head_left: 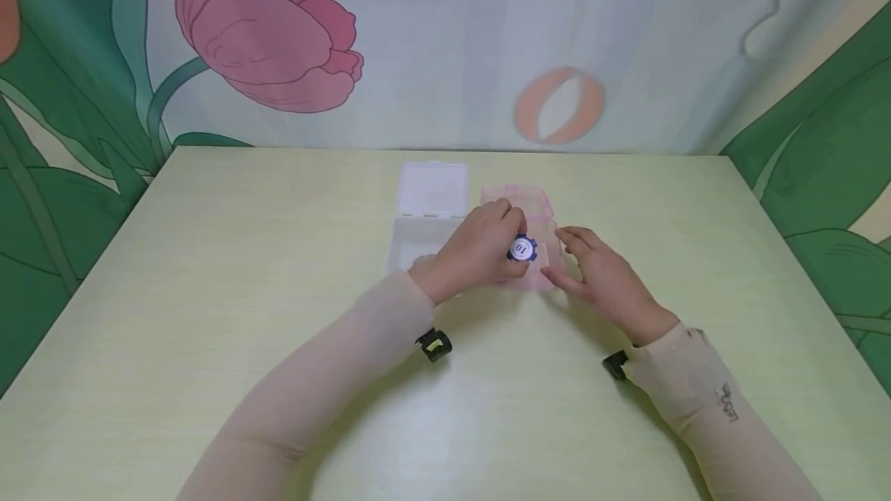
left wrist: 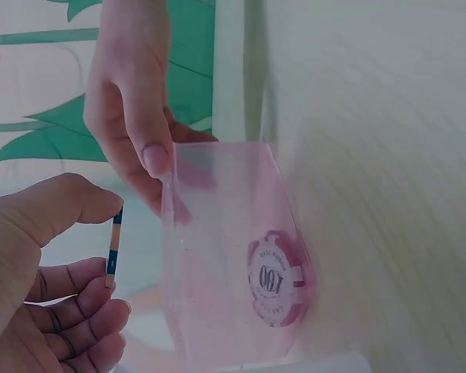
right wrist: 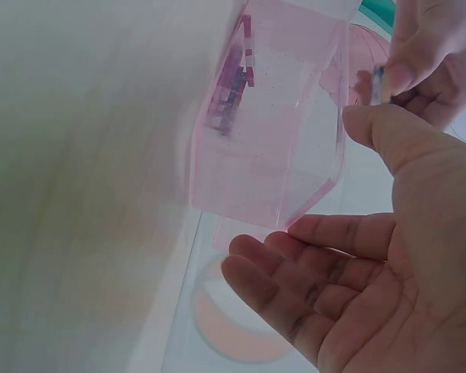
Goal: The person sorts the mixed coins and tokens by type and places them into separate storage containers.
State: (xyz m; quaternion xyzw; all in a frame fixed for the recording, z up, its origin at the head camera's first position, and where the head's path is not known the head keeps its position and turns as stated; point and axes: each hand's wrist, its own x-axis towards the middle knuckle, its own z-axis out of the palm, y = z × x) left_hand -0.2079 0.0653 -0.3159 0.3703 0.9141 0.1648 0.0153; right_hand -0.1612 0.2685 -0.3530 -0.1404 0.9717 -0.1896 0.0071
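Observation:
My left hand [head_left: 517, 244] pinches a blue and white chip [head_left: 522, 249] marked 10 between thumb and fingers, just above an open pink transparent box [head_left: 520, 196]. In the left wrist view the chip [left wrist: 113, 247] shows edge-on beside the pink box [left wrist: 217, 311], and a pink chip [left wrist: 278, 277] marked 100 lies inside. My right hand [head_left: 565, 255] is held flat at the box's right side, fingers relaxed and the thumb at its rim. In the right wrist view the right hand [right wrist: 326, 194] is beside the pink box [right wrist: 272, 132].
A clear plastic box [head_left: 425, 238] with its lid [head_left: 433, 189] folded back sits just left of the pink one. The pale green table [head_left: 209, 269] ends at a wall painted with flowers and leaves.

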